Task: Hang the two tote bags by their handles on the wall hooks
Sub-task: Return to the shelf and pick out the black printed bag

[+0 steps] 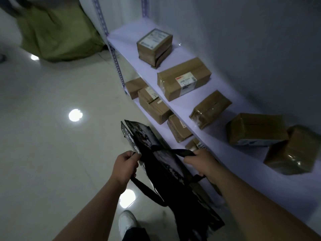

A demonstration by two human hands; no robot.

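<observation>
A black tote bag (166,164) with a pale printed pattern hangs between my two hands, low in the head view beside the shelf. My left hand (125,166) pinches the bag's near upper edge, and one black handle loops down below that wrist. My right hand (202,163) grips the other black handle (184,152), fingers curled round the strap. I cannot make out a second tote bag apart from this one. No wall hooks are in view.
A white metal shelf (175,54) runs along the grey wall on the right, with several taped cardboard boxes (184,78) on two levels. A green sack (57,33) stands on the glossy tiled floor at far left. My white shoe (127,221) is below.
</observation>
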